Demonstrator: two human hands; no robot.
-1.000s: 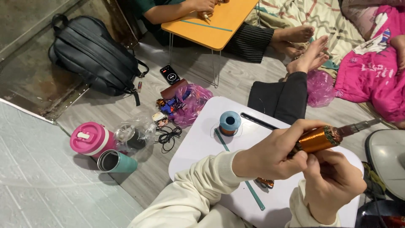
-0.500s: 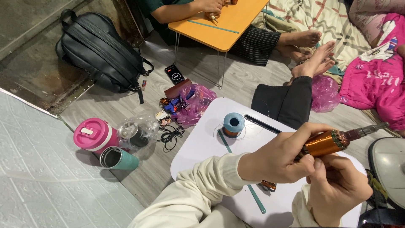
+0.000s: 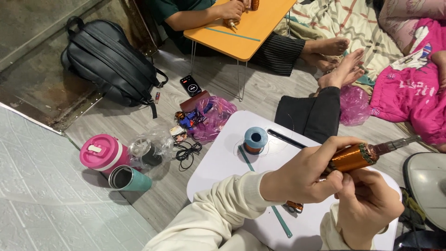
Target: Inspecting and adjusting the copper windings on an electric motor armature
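Left hand: we see our left hand [image 3: 304, 174] clenched around the copper coil [image 3: 351, 158], gripping its near end, cream sleeve [image 3: 218, 209] behind it.
Right hand: our right hand [image 3: 367, 204] sits just under the coil, fingers curled up against it; we cannot tell whether it pinches a wire.
Coil: wound copper on a metal rod [image 3: 395, 145], held tilted above the white worktop [image 3: 223, 158], rod end pointing right.
Worktop: 1 blue spool [image 3: 255, 139], 1 black pen [image 3: 285, 138], 1 teal strip [image 3: 281, 221] and small orange-handled scissors [image 3: 293, 207] lie on it.
Floor, left: pink cup [image 3: 100, 152], teal cup [image 3: 129, 179], black backpack [image 3: 114, 62], phone [image 3: 191, 85].
Beyond: another person works at an orange worktop [image 3: 241, 30].
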